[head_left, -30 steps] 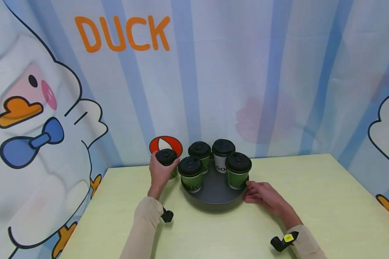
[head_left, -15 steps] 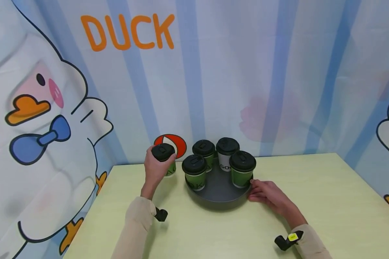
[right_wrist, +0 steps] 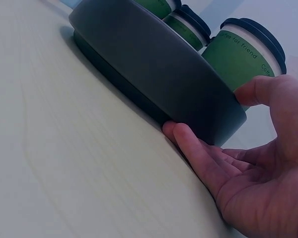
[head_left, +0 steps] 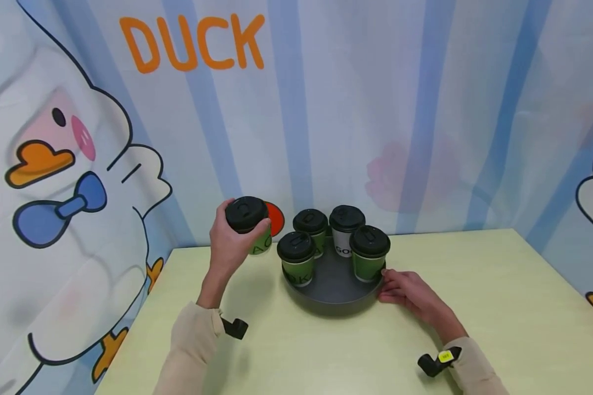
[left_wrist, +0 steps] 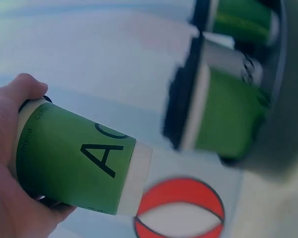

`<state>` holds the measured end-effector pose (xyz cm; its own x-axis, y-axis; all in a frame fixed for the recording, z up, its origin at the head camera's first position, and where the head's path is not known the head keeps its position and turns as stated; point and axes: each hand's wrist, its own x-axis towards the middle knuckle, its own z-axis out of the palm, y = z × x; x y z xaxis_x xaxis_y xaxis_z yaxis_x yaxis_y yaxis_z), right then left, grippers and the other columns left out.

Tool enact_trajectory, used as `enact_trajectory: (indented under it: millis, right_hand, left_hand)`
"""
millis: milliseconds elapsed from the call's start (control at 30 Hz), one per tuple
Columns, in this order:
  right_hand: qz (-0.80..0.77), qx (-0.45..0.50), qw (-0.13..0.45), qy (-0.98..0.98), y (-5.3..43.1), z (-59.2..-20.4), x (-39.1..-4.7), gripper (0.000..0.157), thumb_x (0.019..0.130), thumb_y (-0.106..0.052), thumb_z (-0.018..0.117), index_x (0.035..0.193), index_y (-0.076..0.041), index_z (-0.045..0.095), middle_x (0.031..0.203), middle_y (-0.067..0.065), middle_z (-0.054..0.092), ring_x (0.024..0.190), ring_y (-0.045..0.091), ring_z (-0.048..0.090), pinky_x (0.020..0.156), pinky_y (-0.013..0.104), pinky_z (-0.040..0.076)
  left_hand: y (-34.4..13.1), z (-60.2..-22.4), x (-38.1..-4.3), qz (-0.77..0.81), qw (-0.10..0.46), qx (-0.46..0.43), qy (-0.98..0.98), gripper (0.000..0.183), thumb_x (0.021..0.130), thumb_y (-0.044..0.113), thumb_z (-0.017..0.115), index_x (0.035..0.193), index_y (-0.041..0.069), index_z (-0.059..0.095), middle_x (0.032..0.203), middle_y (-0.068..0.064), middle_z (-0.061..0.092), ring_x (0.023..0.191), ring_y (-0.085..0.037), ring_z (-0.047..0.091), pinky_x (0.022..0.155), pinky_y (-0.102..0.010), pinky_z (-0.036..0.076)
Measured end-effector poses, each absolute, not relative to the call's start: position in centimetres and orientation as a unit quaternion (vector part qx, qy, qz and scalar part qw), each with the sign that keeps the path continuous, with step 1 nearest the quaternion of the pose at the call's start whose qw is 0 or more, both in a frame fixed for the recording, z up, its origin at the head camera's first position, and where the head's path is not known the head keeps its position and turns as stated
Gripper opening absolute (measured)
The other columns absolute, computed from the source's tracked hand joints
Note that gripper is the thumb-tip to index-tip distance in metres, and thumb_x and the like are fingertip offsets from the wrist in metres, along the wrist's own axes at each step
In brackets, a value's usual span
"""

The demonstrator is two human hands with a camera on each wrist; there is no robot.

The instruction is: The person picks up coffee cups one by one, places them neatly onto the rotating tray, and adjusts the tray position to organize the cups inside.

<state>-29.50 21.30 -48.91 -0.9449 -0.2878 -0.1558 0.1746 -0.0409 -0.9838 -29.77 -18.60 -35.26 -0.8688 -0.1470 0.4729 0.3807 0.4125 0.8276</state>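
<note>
My left hand [head_left: 229,241] grips a green paper coffee cup [left_wrist: 74,158] with a black lid, held in the air left of a round dark grey tray [head_left: 333,293]. My right hand [head_left: 410,296] pinches the tray's right rim, thumb on top and fingers under the edge in the right wrist view. On the tray stand a front left green cup [head_left: 297,269], a front right green cup [head_left: 368,263], a green cup at the back left [head_left: 310,222], and a white cup [head_left: 343,241] with black letters. All have black lids.
The pale yellow table [head_left: 326,351] carries the tray near its back edge. Behind it hangs a striped blue curtain [head_left: 336,109] with a printed duck [head_left: 44,247] at the left.
My left hand has lifted its cup off the table, up and slightly to the left of the tray. The right hand stays at the tray's rim, and the tray's cups keep their places.
</note>
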Motion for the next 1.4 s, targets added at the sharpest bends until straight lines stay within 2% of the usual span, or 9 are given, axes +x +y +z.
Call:
enact_trajectory:
  millis: [233,467,700,933,1033,1200,1400]
  right_hand:
    - [-0.719,-0.043,0.163,0.674,21.3,-48.8,-29.5,0.049,0.110,-0.025,0.049,0.131,0.019,0.045,0.099,0.014,0.061,0.088,0.019,0.072,0.085,0.031,0.062]
    - [-0.722,-0.048,0.166,0.670,21.2,-48.5,-29.4,0.049,0.110,-0.025,0.050,0.131,0.019,0.045,0.099,0.013,0.062,0.087,0.018,0.072,0.085,0.031,0.062]
    - [-0.723,-0.052,0.168,0.668,21.3,-48.8,-29.4,0.049,0.111,-0.026,0.050,0.130,0.019,0.046,0.099,0.014,0.063,0.088,0.019,0.072,0.085,0.032,0.062]
    - [-0.727,-0.047,0.165,0.665,21.3,-48.8,-29.5,0.045,0.110,-0.025,0.051,0.126,0.017,0.049,0.097,0.014,0.064,0.087,0.020,0.073,0.085,0.033,0.062]
    - [-0.726,-0.051,0.164,0.666,21.3,-48.8,-29.5,0.046,0.110,-0.025,0.050,0.127,0.018,0.048,0.096,0.014,0.065,0.087,0.020,0.073,0.086,0.033,0.062]
    - [-0.720,-0.058,0.165,0.672,21.2,-48.8,-29.3,0.052,0.111,-0.026,0.049,0.132,0.020,0.044,0.098,0.014,0.064,0.089,0.020,0.073,0.086,0.032,0.061]
    - [-0.722,-0.052,0.159,0.672,21.1,-48.8,-29.3,0.046,0.110,-0.026,0.050,0.123,0.018,0.050,0.097,0.014,0.064,0.088,0.021,0.073,0.086,0.033,0.062]
  left_hand:
    - [-15.3,-32.9,-26.6,-0.568,0.243,-0.132,-0.775,0.088,0.083,0.030,0.087,0.154,0.008,0.040,0.138,-0.017,0.058,0.123,-0.031,0.059,0.098,-0.052,0.053]
    - [-11.6,-33.1,-25.3,-0.565,0.220,-0.197,-0.771,0.085,0.082,0.032,0.085,0.151,0.007,0.043,0.133,-0.011,0.061,0.116,-0.025,0.062,0.092,-0.045,0.058]
    - [-8.7,-35.5,-25.3,-0.570,0.183,-0.215,-0.772,0.086,0.082,0.033,0.086,0.151,0.005,0.043,0.133,-0.009,0.061,0.116,-0.024,0.063,0.094,-0.045,0.057]
    - [-6.5,-38.9,-25.8,-0.549,0.164,-0.195,-0.796,0.089,0.080,0.041,0.087,0.152,0.013,0.043,0.135,-0.008,0.059,0.117,-0.023,0.060,0.095,-0.045,0.055]
    - [-5.9,-40.4,-26.1,-0.547,0.156,-0.192,-0.800,0.090,0.080,0.042,0.087,0.153,0.013,0.041,0.138,-0.008,0.057,0.120,-0.023,0.059,0.097,-0.046,0.054]
    - [-5.3,-42.4,-26.5,-0.539,0.142,-0.191,-0.808,0.092,0.081,0.045,0.086,0.154,0.012,0.040,0.142,-0.009,0.053,0.125,-0.025,0.055,0.103,-0.050,0.051]
    - [-4.9,-44.0,-27.0,-0.519,0.139,-0.187,-0.822,0.095,0.081,0.050,0.084,0.154,0.010,0.039,0.148,-0.011,0.049,0.133,-0.030,0.050,0.108,-0.055,0.047]
